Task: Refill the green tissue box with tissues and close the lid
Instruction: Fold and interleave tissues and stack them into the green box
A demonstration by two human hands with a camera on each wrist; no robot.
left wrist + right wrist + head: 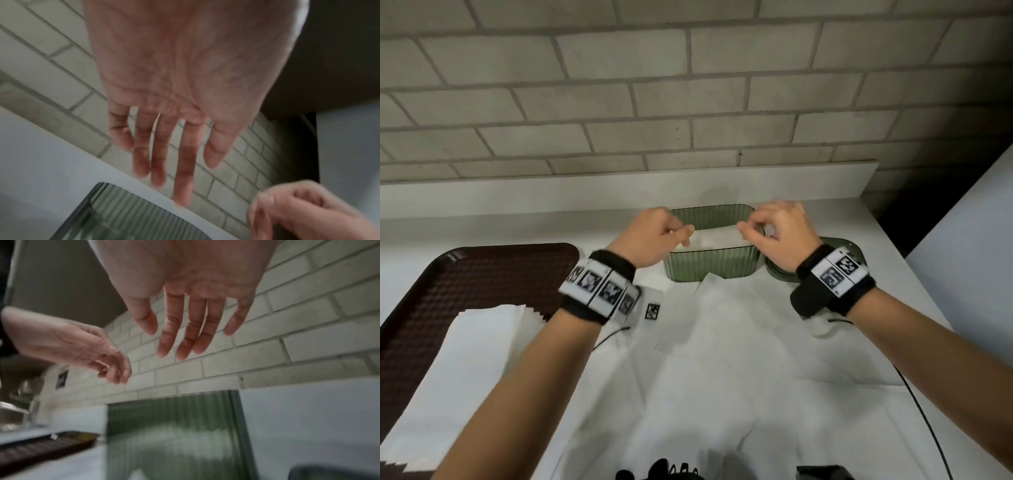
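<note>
The ribbed green tissue box (712,268) stands lidless on the white counter with a stack of white tissues (714,238) inside. My left hand (659,233) hovers over the box's left end and my right hand (775,229) over its right end, above the tissues. In the left wrist view the left hand (174,154) has straight, spread fingers holding nothing above the box (127,216). In the right wrist view the right hand (191,331) is equally empty above the box (174,426). The green lid (840,245) lies right of the box, partly hidden by my right wrist.
A dark brown tray (482,267) at the left holds a stack of white tissues (465,359). Loose unfolded tissues (722,325) cover the counter in front of the box. A brick wall (688,102) rises behind. The counter's edge runs down the right side.
</note>
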